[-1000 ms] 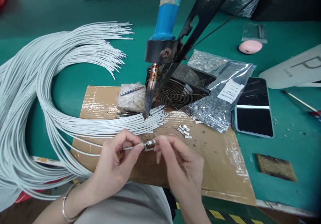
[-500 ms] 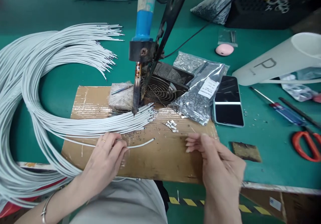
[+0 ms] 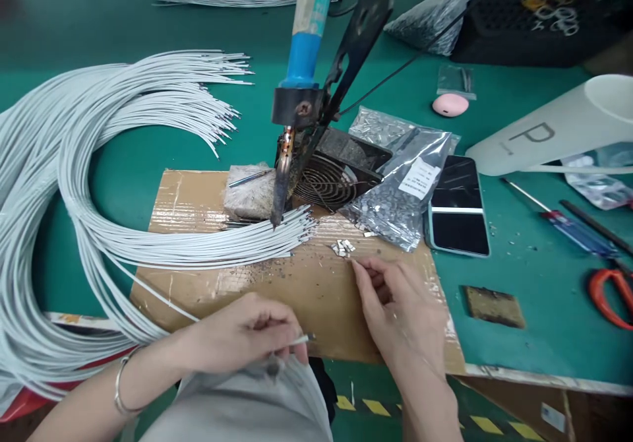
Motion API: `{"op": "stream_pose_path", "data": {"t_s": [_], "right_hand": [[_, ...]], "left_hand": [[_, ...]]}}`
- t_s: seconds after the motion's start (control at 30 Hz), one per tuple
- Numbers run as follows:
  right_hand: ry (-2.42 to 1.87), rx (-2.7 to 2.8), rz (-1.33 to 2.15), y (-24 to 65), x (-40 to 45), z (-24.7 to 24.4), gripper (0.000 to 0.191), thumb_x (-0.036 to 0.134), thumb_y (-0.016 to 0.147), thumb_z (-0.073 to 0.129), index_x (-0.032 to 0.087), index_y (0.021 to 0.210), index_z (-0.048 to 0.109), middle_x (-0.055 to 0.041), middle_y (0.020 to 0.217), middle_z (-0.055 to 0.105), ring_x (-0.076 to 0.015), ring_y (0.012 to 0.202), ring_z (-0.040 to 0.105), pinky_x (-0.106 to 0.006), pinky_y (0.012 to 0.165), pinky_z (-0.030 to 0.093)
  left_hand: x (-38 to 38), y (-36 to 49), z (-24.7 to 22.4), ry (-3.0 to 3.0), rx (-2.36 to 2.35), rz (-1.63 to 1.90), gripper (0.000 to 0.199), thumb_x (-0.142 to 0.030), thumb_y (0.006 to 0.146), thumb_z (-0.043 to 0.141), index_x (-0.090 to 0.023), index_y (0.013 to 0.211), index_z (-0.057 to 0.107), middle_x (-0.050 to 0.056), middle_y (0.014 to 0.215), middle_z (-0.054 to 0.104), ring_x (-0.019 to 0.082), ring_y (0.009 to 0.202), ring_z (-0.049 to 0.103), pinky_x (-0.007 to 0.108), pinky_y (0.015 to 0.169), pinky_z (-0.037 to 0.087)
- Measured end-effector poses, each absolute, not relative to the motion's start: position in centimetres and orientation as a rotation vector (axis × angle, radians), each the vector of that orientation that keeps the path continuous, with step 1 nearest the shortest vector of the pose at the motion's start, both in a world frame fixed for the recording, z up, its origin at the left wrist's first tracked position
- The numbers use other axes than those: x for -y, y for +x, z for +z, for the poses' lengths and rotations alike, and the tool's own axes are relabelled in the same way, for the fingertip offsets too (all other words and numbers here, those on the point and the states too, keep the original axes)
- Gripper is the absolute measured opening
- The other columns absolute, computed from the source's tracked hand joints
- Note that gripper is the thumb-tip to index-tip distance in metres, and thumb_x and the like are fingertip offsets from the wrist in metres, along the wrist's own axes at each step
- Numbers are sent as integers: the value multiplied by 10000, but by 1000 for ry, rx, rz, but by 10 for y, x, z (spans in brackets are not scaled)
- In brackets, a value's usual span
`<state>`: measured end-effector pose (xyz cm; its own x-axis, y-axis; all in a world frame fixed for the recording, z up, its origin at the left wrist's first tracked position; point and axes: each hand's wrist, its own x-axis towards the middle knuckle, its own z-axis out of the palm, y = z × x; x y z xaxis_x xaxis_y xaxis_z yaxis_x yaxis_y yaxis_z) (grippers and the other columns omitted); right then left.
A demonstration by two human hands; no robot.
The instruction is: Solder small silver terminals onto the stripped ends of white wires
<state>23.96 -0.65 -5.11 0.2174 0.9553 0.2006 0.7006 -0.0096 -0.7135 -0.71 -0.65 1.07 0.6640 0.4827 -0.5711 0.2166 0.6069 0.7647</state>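
Grips a white wire (image 3: pixel 301 340) near its tip in the curled left hand (image 3: pixel 247 336), now lower, by the near edge of the cardboard (image 3: pixel 326 297), lower centre; pinches with the right hand (image 3: pixel 403 303), now farther left, beside metal pieces (image 3: pixel 343 248), hold unclear; leaves room between.

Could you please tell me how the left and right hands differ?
The left hand holds a white wire, its tip poking out; the right hand is beside the small metal pieces, and whether it holds one is unclear. The left hand is at the near edge of the cardboard, while the right hand is farther in. A bracelet circles the left wrist; the right wrist shows none. Both hands are ungloved, with bent fingers.
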Motion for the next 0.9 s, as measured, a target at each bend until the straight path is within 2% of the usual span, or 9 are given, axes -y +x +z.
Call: {"op": "stream_pose_path", "data": {"t_s": [0.07, 0.17, 0.3, 0.4, 0.6, 0.9], "right_hand": [[-1784, 1517, 425, 237, 13, -51, 225, 392, 947, 676, 187, 880, 742, -53, 787, 713, -158, 605, 611, -313, 616, 512], [-1750, 1368, 571, 225, 23, -46, 206, 387, 993, 660, 190, 956, 706, -45, 777, 741, -145, 569, 661, -259, 533, 549], [-1543, 1100, 957, 197, 29, -28, 107, 313, 944, 749, 207, 935, 765, -9, 716, 727, -115, 546, 660, -195, 505, 570], [-1419, 1100, 1142, 178, 29, -17, 88, 264, 933, 763, 236, 859, 801, 21, 652, 679, -88, 511, 612, -167, 482, 526], [-1209, 1133, 1367, 164, 27, -16, 185, 215, 964, 727, 342, 1020, 850, 27, 730, 667, -73, 552, 598, -156, 482, 487], [-1179, 1085, 1412, 162, 27, -12, 199, 211, 955, 735, 351, 1020, 861, 18, 711, 649, -72, 539, 564, -155, 464, 453]], "left_hand": [[8, -9, 1, 721, -909, 291, 444, -547, 981, 652, -133, 839, 722, -11, 685, 536, 73, 517, 293, 233, 476, 168], [11, -14, -3, 577, -981, 460, 442, -557, 925, 731, -130, 812, 711, -7, 700, 531, 71, 531, 250, 255, 494, 106], [10, -17, 2, 518, -1043, 566, 429, -537, 866, 795, -136, 764, 680, -10, 661, 523, 77, 540, 294, 249, 505, 132], [9, -17, 6, 530, -1057, 620, 409, -516, 836, 832, -145, 769, 674, -20, 653, 530, 75, 531, 288, 243, 504, 152], [10, -15, 11, 620, -1055, 666, 392, -494, 891, 797, -164, 762, 629, -55, 620, 452, 88, 535, 259, 240, 493, 163], [10, -12, 11, 644, -1012, 715, 385, -442, 938, 767, -179, 747, 560, -78, 608, 403, 88, 523, 214, 240, 482, 168]]}}
